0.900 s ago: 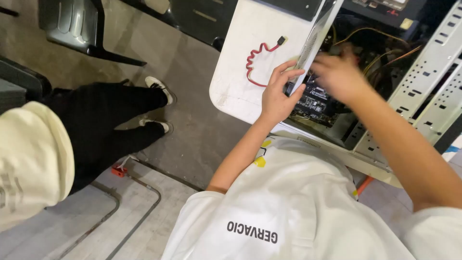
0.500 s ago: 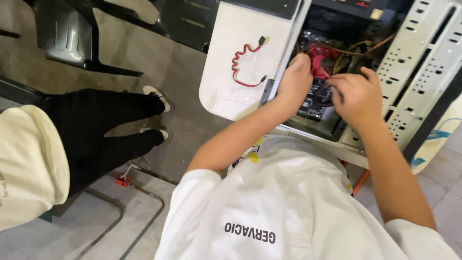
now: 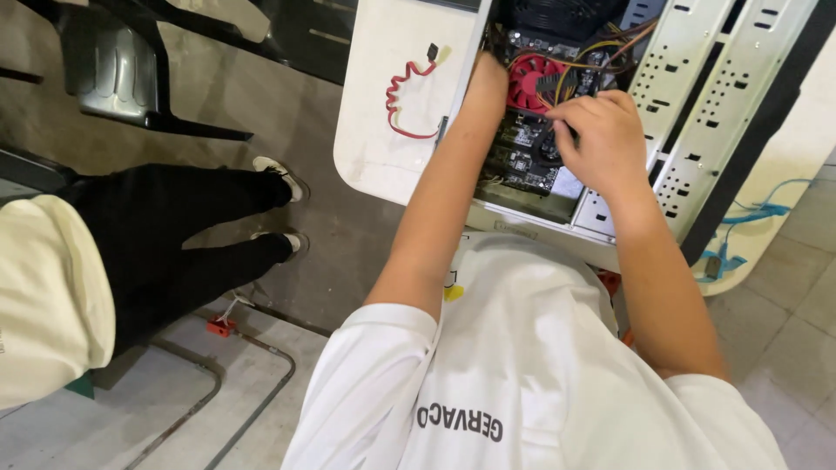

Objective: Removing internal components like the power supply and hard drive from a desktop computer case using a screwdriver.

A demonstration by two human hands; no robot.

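Both hands have moved deeper into the open computer case (image 3: 697,96): left hand (image 3: 488,83) reaches beside the red fan (image 3: 531,80), grip hidden; right hand (image 3: 601,139) pinches a black cable (image 3: 544,144) below it

left hand (image 3: 488,83) extended, right hand (image 3: 601,139) curled

A red cable (image 3: 402,97) lies beside a seated person's black trousers (image 3: 174,235).
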